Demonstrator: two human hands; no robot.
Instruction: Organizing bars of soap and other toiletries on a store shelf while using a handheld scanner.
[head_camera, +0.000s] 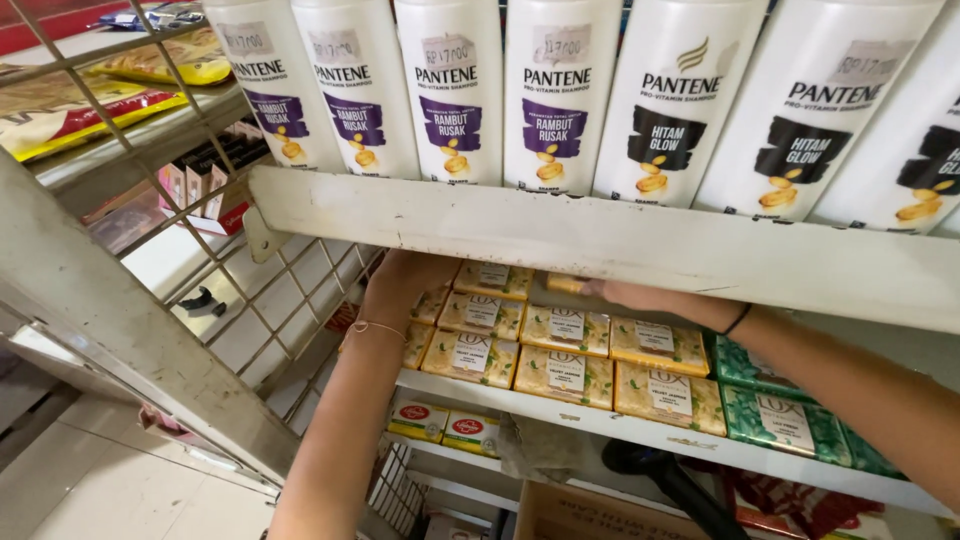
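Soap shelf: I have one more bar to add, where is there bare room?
A bare strip of shelf runs along the front edge before the yellow soap boxes. Behind it, yellow boxes and green soap boxes sit packed edge to edge, both hands among them.

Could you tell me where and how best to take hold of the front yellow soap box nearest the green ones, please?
Probably by its two long side edges, coming from the open front and above. The yellow soap box lies flat at the shelf's front edge, packed beside the green soap boxes, so only its top and front face are free.
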